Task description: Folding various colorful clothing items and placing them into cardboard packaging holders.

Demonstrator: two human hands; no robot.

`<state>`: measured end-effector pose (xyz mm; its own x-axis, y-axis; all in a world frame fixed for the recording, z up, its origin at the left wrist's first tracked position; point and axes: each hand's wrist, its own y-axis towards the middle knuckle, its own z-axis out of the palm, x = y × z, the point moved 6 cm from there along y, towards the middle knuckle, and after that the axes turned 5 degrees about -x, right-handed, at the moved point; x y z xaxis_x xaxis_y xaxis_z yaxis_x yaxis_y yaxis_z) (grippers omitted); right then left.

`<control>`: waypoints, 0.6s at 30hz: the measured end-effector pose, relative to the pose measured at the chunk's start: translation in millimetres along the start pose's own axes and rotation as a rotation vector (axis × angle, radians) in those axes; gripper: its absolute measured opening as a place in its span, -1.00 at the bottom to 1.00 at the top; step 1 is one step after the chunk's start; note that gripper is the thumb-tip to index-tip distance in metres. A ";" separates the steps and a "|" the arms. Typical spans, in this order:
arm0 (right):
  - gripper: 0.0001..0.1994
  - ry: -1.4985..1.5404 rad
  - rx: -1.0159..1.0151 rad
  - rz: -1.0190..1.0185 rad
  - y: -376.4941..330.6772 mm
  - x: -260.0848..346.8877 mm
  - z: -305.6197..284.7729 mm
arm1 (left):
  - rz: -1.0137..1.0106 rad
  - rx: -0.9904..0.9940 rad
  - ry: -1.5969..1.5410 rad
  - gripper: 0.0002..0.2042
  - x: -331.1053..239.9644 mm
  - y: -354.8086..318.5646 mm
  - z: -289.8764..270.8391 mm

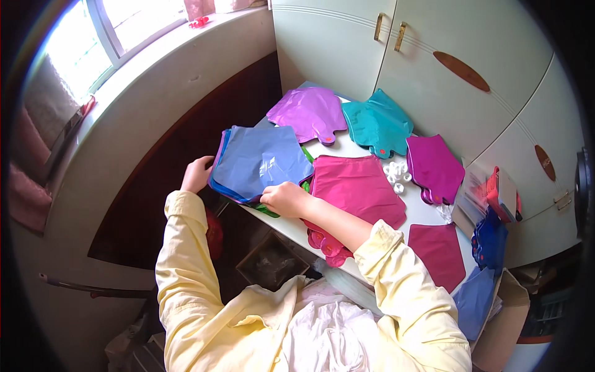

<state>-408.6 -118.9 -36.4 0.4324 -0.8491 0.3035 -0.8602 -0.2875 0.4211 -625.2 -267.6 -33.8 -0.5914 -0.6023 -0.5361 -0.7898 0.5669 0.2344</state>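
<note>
A stack of flat, shiny blue film-like pieces (pixel 263 154) with purple and darker blue edges lies at the table's near left. My left hand (pixel 196 174) is closed on the stack's left edge, its fingertips partly hidden. At the lower right corner, my right hand (pixel 287 198) has its fingers closed on the stack's near edge. Green pieces (pixel 266 210) peek out from beneath. Right beside it, partly under my right forearm, is a pile of crimson pieces (pixel 356 184), with round red tabs (pixel 330 246) hanging past the table edge.
Further piles are purple (pixel 310 111), teal (pixel 379 121), magenta (pixel 435 166) and dark red (pixel 436 253). Small white rings (pixel 396 175) lie among them on the white table (pixel 322 150). White cabinets (pixel 458 37) stand behind; a cardboard box (pixel 509 310) is at the right.
</note>
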 end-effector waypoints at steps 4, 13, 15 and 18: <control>-0.85 0.227 -0.091 0.197 2.1 -18.0 -4.6 | 0.090 -0.489 0.159 -0.77 -5.0 -46.4 -30.7; -0.79 0.430 -0.099 0.509 -0.1 -43.6 1.3 | 0.531 -0.201 -0.045 -0.86 -124.3 -127.4 26.5; -0.79 0.484 -0.148 0.518 0.3 -40.7 -1.0 | 0.486 -0.170 0.092 -0.81 -114.2 -120.7 37.4; -0.78 0.617 -0.300 0.592 -2.7 -50.9 -14.4 | 0.415 -0.134 0.328 -0.66 -106.6 -109.5 44.4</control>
<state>-424.4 -68.5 -40.7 0.0844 -0.4084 0.9089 -0.9187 0.3213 0.2297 -468.5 -240.5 -38.4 -0.8605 -0.4993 -0.1007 -0.4806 0.7304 0.4854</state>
